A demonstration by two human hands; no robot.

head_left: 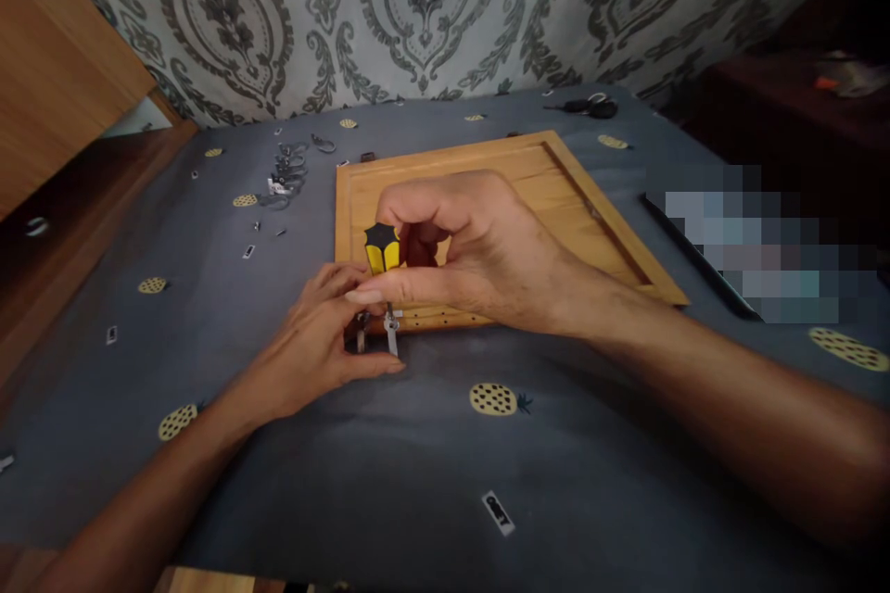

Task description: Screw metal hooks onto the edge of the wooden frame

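My right hand (459, 250) grips a screwdriver (382, 250) with a yellow and black handle, held upright. Its shaft points down at a small metal clip (391, 334) on the near left edge of a wooden frame panel (598, 222). A second metal piece (362, 332) sits just left of that clip. Around these two pieces curls my left hand (326, 329), thumb below and fingers above, by the panel's left corner. The fingertips of my left hand are partly hidden behind my right thumb. Small dark holes run along the panel's near edge.
Several metal clips (288, 171) and small screws (257, 225) lie at the back left of the blue cloth (417, 482). Black-handled scissors (591, 106) rest at the back right. A dark-edged, pixelated flat object (757, 250) is at right. Wooden furniture (62, 56) stands at left.
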